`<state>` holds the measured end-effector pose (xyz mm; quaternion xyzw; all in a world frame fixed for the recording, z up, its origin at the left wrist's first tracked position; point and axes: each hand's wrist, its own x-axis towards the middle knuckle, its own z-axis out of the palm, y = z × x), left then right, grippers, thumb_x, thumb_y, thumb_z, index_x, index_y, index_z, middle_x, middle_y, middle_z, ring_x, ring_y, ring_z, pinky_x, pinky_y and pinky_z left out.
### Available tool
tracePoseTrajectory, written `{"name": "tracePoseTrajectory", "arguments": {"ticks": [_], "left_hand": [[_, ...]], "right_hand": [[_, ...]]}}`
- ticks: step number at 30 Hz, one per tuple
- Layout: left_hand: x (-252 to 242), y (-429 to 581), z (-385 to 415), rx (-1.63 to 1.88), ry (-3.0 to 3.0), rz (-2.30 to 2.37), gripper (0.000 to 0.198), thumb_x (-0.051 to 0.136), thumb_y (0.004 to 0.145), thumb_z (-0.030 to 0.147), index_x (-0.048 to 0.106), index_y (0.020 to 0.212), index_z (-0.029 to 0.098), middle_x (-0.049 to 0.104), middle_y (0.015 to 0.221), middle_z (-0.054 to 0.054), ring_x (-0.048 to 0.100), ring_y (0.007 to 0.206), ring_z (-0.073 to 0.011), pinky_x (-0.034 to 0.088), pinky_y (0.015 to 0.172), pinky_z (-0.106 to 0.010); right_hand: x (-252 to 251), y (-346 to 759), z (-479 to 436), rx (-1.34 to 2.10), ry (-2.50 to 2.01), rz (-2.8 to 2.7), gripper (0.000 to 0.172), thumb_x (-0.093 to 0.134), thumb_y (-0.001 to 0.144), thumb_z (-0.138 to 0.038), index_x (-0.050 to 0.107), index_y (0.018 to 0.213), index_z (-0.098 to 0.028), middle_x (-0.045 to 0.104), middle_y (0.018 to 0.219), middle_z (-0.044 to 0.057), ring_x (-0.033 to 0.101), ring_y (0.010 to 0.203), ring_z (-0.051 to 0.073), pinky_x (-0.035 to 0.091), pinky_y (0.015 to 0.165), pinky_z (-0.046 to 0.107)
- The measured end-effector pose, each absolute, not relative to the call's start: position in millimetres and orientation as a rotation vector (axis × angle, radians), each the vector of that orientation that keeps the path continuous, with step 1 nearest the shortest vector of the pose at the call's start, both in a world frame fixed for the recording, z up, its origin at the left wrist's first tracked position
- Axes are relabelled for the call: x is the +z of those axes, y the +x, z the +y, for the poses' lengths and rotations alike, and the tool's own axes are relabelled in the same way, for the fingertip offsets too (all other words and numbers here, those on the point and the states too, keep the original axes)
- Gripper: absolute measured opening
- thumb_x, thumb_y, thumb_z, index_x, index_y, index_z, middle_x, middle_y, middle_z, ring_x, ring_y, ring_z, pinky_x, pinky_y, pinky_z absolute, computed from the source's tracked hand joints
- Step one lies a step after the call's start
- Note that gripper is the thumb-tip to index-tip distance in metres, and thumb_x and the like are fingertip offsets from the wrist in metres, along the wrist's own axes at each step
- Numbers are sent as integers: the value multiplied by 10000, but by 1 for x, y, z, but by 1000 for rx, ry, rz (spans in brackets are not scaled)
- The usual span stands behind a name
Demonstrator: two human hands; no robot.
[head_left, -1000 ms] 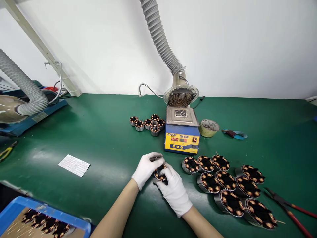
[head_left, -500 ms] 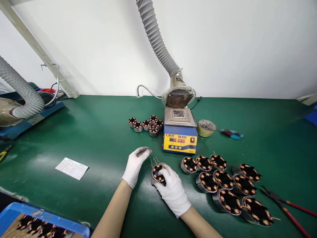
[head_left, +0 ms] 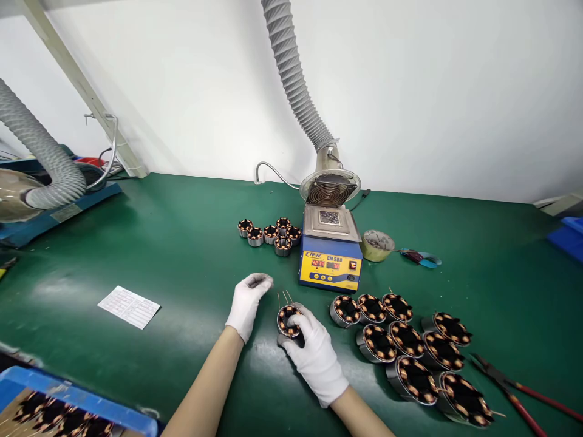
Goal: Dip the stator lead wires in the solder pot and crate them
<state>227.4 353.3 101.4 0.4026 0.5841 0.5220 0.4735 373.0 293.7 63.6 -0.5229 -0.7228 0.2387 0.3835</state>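
My right hand point(head_left: 316, 352), in a white glove, grips a motor stator point(head_left: 288, 321) with copper windings and a dark core. Three thin copper wire ends point(head_left: 285, 297) stick up from the far side of this stator. To its left, my white-gloved left hand point(head_left: 248, 300) hovers with thumb and fingers drawn together, apart from the wires. Whether anything small sits between those fingertips I cannot make out. Several larger-looking wound stators point(head_left: 380, 343) stand in rows to the right of my right hand.
Behind my hands is a blue and yellow solder pot point(head_left: 330, 267) under a hose point(head_left: 298, 73). Several stators point(head_left: 283, 245) stand at its left, a tape roll point(head_left: 377, 246) at its right. Red-handled pliers point(head_left: 505, 382), a paper slip point(head_left: 130, 306) and a blue bin point(head_left: 82, 397) are also around.
The camera view has shifted and tilted slightly. My left hand has moved very little, and my right hand still holds the same stator.
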Motion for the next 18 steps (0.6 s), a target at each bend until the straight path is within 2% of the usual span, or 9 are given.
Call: {"name": "tracePoseTrajectory", "arguments": {"ticks": [4,6,9,12,14,16,18], "left_hand": [[93,222,358,1305,1036,1518,308,601,606,436,607,729,153,669,706,-42,613,733,-186,472,743,-307],[88,224,358,1275,1107,1530,303,566,662,437,622,747,152,683,728,-53,625,743,-196,474,744,-312],[84,228,355,1227,1243,1555,290,527,725,410,648,802,158,705,811,-68,634,796,-213,467,782,-334],[81,229,353,1175,1372,1597,235,532,732,354,669,804,177,713,857,-74,627,837,-235,446,815,-367],[80,231,352,1143,1438,1602,204,529,740,324,678,783,191,717,834,-66,625,824,-238,440,803,-368],[81,233,350,1070,1553,1609,204,505,769,301,681,786,200,716,815,-59,624,805,-229,443,778,-355],[83,238,347,939,1736,1608,222,468,809,271,679,819,202,713,821,-56,624,802,-218,448,769,-346]], "right_hand": [[66,370,296,749,-1519,-1661,534,662,569,-200,508,1080,-199,633,1041,105,603,968,258,466,873,394],[69,367,298,818,-1651,-1564,616,690,522,-208,485,1102,-187,640,1003,104,609,938,270,465,867,405],[76,364,301,1031,-1655,-1439,534,685,487,-163,501,985,-208,654,892,55,624,815,242,488,787,375],[89,374,303,1374,-1363,-1194,478,720,451,-145,504,871,-223,641,770,-4,614,706,200,497,691,331],[104,390,306,1598,-1098,-965,468,768,466,-214,529,868,-215,643,775,2,624,719,205,498,700,347],[126,414,315,1742,-918,-755,445,767,548,-352,573,920,-207,659,848,40,641,775,231,501,733,387],[153,439,332,1737,-855,-680,359,741,600,-433,620,827,-182,666,875,74,642,815,239,507,734,364]]}}
